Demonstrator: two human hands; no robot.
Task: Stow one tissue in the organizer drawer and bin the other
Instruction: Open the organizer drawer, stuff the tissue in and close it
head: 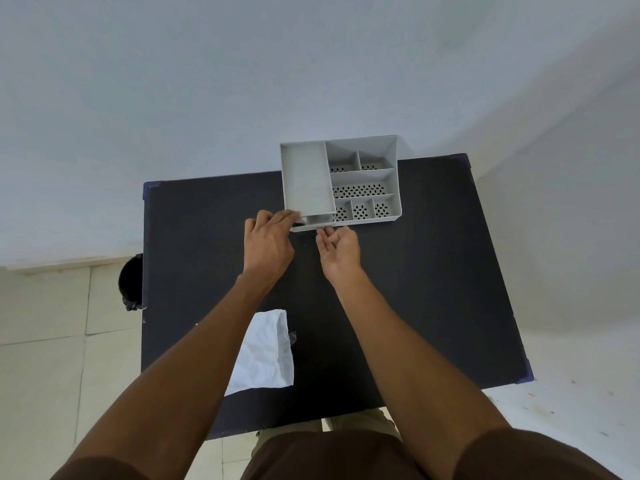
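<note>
A grey organizer stands at the table's far edge. Its drawer at the front left is pulled out a little, and I cannot tell what lies inside it. My left hand grips the organizer's front left corner, fingertips at the drawer opening. My right hand is palm up, with its curled fingertips hooked on the drawer's front lip. One crumpled white tissue lies flat on the black table, partly under my left forearm. No second tissue is visible. A black bin stands on the floor by the table's left edge.
The organizer's other compartments have perforated floors and hold nothing visible. A pale wall rises right behind the table. Tiled floor shows to the left and right. My torso is against the table's near edge.
</note>
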